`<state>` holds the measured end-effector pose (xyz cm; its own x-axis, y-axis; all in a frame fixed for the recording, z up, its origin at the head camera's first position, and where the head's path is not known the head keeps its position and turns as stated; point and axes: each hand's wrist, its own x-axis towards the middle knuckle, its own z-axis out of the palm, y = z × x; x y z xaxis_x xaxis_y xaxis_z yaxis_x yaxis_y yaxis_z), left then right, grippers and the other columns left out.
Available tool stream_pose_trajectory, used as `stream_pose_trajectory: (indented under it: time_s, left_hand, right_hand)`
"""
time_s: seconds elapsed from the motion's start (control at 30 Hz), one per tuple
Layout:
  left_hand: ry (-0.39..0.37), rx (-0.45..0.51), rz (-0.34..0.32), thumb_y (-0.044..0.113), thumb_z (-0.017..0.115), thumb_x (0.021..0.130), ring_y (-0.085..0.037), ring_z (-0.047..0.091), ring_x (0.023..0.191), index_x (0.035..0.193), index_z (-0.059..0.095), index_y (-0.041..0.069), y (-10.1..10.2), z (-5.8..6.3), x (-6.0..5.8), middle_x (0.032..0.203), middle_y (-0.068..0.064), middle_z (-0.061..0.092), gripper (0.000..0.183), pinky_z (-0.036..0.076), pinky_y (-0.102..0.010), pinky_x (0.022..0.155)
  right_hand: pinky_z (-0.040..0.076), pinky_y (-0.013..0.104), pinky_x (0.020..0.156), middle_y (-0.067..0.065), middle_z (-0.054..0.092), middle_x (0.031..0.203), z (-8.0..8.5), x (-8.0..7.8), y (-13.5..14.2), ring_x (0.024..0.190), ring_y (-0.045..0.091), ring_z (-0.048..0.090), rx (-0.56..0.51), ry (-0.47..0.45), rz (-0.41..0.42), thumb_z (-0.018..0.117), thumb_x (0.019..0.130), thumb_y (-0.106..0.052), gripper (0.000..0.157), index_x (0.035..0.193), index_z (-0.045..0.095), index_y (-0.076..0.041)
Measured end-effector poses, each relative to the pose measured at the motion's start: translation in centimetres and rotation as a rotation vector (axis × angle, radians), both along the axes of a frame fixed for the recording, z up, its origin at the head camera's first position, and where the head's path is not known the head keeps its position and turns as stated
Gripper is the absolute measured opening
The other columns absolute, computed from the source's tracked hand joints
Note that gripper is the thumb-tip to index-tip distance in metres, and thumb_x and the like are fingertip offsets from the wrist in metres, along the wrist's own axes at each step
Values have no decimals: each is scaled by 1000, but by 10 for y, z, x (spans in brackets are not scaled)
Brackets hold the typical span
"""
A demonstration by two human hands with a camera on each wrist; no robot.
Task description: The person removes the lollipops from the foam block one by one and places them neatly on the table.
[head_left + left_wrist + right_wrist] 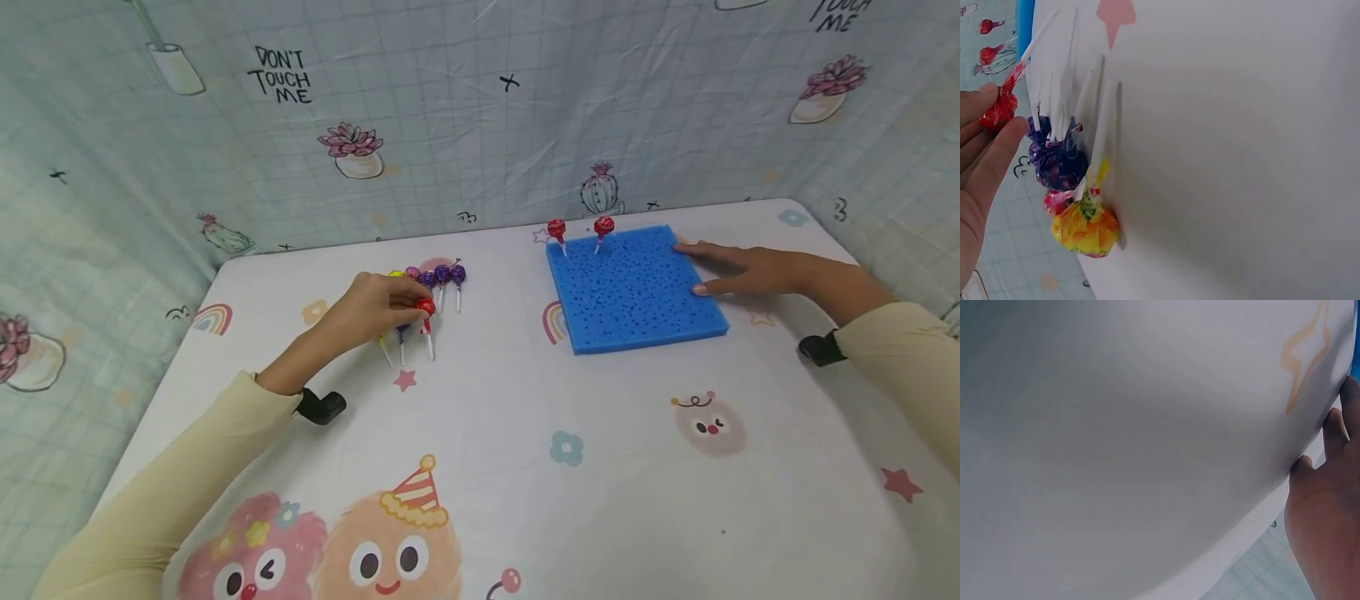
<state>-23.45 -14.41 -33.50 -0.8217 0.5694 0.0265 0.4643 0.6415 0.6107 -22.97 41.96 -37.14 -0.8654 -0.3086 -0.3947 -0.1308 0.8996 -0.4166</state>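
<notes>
My left hand [363,312] pinches a red-wrapped lollipop [426,307] by its candy end, its white stick pointing down in the head view. Close beside that hand lies a group of lollipops: several purple ones [458,273], a yellow one [1088,231] and a pink one [1059,201]. My right hand [757,268] has its fingers extended against the right edge of a blue foam block [633,292]. Two red lollipops, one at the back left corner [557,230] and one beside it [603,225], stand upright with their sticks in the foam.
A white cloth with cartoon prints covers the table [495,467]. Behind it and at the sides hangs a pale curtain [450,108] with cactus and plant drawings. A dark wrist camera [321,407] sits at the left wrist, another [821,348] at the right.
</notes>
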Motion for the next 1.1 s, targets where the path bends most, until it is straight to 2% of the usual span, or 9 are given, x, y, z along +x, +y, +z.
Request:
stream_pose_trajectory:
  time_s: [0.33, 0.5, 0.87, 1.0, 1.1]
  left_hand:
    - [-44, -38, -34, 14, 79, 90, -21, 74, 98, 110, 75, 5, 7, -11, 2, 103, -6, 76, 22, 60, -38, 88]
    - [-40, -66, -43, 15, 79, 90, -22, 75, 98, 109, 74, 4, 10, -14, 2, 104, -7, 76, 22, 60, -39, 88]
    - [-7, -85, -45, 9, 76, 92, -22, 74, 98, 110, 71, 0, 9, -11, 1, 101, -10, 76, 21, 60, -37, 86]
    - [-16, -106, -53, 10, 77, 92, -22, 73, 99, 111, 71, 1, 9, -5, 1, 102, -9, 76, 22, 60, -37, 87]
    - [5, -140, -67, 11, 77, 92, -20, 71, 95, 111, 73, 3, 9, 0, 0, 100, -7, 75, 21, 59, -36, 84]
  right_hand:
    - [8, 85, 105, 26, 2, 167, 1, 1, 0, 149, 57, 2, -10, 5, 3, 62, 99, -49, 86, 165, 12, -27]
    - [7, 85, 105, 25, 1, 168, 0, 1, -1, 150, 56, 0, -14, 1, -1, 62, 99, -50, 87, 165, 11, -28]
    - [6, 84, 106, 24, 2, 168, -1, 0, 0, 150, 54, -1, -25, 5, -4, 62, 98, -49, 87, 165, 11, -28]
    - [5, 84, 106, 24, 1, 168, 0, 0, 0, 150, 54, -1, -25, 4, -7, 62, 98, -50, 87, 165, 12, -28]
    - [6, 85, 105, 25, 1, 168, -1, 1, 0, 150, 55, -1, -15, 0, -13, 62, 98, -51, 87, 165, 11, -28]
